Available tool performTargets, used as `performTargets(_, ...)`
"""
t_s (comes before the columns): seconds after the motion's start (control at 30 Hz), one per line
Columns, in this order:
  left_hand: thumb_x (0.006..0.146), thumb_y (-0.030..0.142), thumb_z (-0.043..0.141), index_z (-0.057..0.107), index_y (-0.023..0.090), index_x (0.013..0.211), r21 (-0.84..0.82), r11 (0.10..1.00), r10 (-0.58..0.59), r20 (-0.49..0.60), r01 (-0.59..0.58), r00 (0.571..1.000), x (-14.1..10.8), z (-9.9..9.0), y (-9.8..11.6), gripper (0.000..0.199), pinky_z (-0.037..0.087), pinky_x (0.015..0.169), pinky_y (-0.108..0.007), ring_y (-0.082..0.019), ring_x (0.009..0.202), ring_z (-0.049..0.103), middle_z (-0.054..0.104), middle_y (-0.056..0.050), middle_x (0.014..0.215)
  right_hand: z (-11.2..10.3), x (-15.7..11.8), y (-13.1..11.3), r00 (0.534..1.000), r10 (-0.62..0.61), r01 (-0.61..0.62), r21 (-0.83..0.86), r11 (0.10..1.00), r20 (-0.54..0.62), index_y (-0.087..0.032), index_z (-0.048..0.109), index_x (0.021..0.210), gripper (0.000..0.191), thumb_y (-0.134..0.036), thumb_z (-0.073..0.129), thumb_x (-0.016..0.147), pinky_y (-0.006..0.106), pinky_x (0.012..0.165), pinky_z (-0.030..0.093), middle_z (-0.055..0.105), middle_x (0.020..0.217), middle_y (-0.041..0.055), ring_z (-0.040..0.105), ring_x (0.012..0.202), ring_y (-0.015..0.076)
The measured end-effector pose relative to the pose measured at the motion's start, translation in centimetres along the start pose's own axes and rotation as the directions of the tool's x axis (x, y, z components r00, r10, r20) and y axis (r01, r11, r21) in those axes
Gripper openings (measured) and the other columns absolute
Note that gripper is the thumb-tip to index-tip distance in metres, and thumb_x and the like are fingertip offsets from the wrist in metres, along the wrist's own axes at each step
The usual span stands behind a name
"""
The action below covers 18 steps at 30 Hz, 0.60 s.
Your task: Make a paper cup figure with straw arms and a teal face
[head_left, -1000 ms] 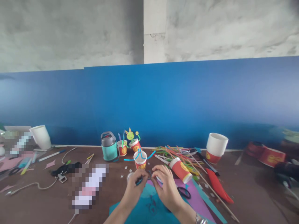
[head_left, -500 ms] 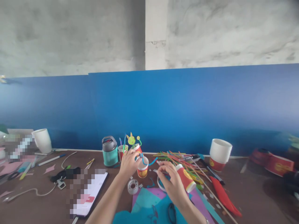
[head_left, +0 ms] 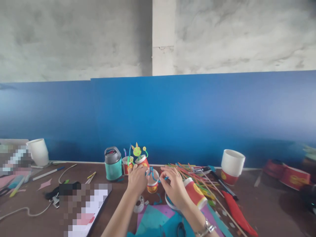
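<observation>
A small red-and-white paper cup (head_left: 152,189) stands upright between my hands, with a bent blue pipe cleaner (head_left: 152,172) rising at its rim. My left hand (head_left: 137,179) reaches in from the left, fingers closed at the pipe cleaner beside the rim; its fingertips are partly hidden. On the other side, my right hand (head_left: 172,184) pinches the pipe cleaner's right end. Just behind is another paper cup (head_left: 142,161) bearing a yellow-green cat face (head_left: 137,151) on pipe cleaners. A tape roll (head_left: 139,204) lies under my left wrist.
Colored pipe cleaners (head_left: 195,172) and a tipped paper cup (head_left: 196,193) lie right of my hands. Purple and blue paper with scissors (head_left: 181,229) is in front. A teal flask (head_left: 113,168), a phone (head_left: 91,210), stacked white cups (head_left: 232,164) and a red pouch (head_left: 238,212) surround the work.
Both hands have drawn closer to the cup. My right hand, earlier by a small white piece near the blue pipe cleaner's end, now pinches that end. The view has shifted slightly.
</observation>
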<state>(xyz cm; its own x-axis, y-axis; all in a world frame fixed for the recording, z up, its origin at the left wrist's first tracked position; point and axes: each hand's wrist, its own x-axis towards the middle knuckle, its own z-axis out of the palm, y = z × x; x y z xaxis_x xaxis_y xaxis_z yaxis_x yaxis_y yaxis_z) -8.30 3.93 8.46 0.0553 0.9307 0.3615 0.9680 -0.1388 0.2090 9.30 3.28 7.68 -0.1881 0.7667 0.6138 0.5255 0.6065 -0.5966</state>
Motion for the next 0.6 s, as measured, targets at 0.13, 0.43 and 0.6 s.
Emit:
performTargets(0.13, 0.085, 0.022, 0.057, 0.071, 0.027, 0.096, 0.011, 0.999, 0.037, 0.005, -0.037, 0.999, -0.4, -0.1, 0.6, 0.018, 0.034, 0.087, -0.041, -0.029, 0.111, 0.052, 0.067, -0.005, 0.108, -0.2, 0.1, 0.0, 0.999, 0.04, -0.04, 0.017, 0.999, 0.0, -0.02, 0.065, 0.073, 0.015, -0.022, 0.053, 0.082, 0.044, 0.097, 0.041, 0.072, 0.103, 0.0117, 0.062, 0.104, 0.0278)
performTargets(0.43, 0.084, 0.024, 0.053, 0.072, 0.025, 0.087, -0.005, 0.996, 0.085, 0.089, -0.084, 0.992, -1.5, -1.1, 3.0, 0.019, 0.033, 0.084, -0.042, -0.029, 0.109, 0.053, 0.067, -0.009, 0.103, -1.3, 0.8, 0.4, 0.974, 0.209, -0.221, 0.172, 0.96, 0.084, -0.019, 0.065, 0.063, 0.017, -0.025, 0.054, 0.074, 0.031, 0.076, 0.048, 0.073, 0.076, 0.0059, 0.067, 0.081, 0.0246)
performTargets(0.6, 0.083, 0.026, 0.054, 0.072, 0.024, 0.081, 0.001, 0.996, 0.089, 0.151, -0.09, 0.985, -1.9, -1.8, 4.2, 0.018, 0.034, 0.084, -0.041, -0.03, 0.106, 0.055, 0.067, -0.01, 0.101, -1.1, 0.9, 0.5, 0.945, 0.297, -0.317, 0.148, 0.937, 0.138, -0.018, 0.067, 0.062, 0.016, -0.027, 0.056, 0.069, 0.027, 0.062, 0.045, 0.067, 0.06, 0.0016, 0.062, 0.063, 0.0201)
